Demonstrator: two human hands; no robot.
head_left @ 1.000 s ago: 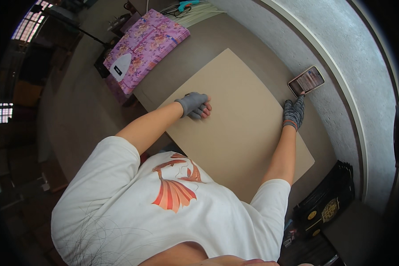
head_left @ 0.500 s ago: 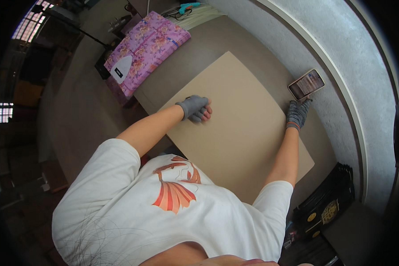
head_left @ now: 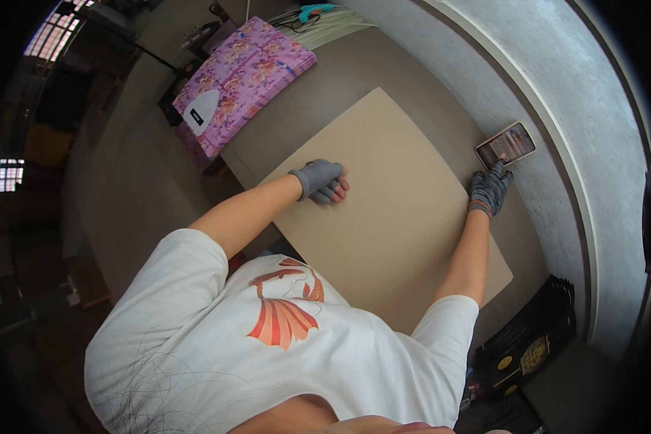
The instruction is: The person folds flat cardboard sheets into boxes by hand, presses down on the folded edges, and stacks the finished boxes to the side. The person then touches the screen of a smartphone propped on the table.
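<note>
My left hand, in a grey fingerless glove, rests on a large flat beige board. Its fingers are curled into a loose fist, and nothing shows in them. Beyond the board's right edge my right hand, in a darker knitted glove, is open with its fingers stretched forward. One fingertip lies on the lit screen of a smartphone, which lies by the wall and shows lines of text. My right forearm passes over the board's right part.
A pink floral folded pad with a white rounded piece on it lies at the far left of the table. Behind it are pale strips and a turquoise-handled tool. Black printed packages stand at the near right, along the grey wall.
My right hand has reached from the phone's near edge onto its screen, with a finger now on the display. My left hand keeps its place on the board.
</note>
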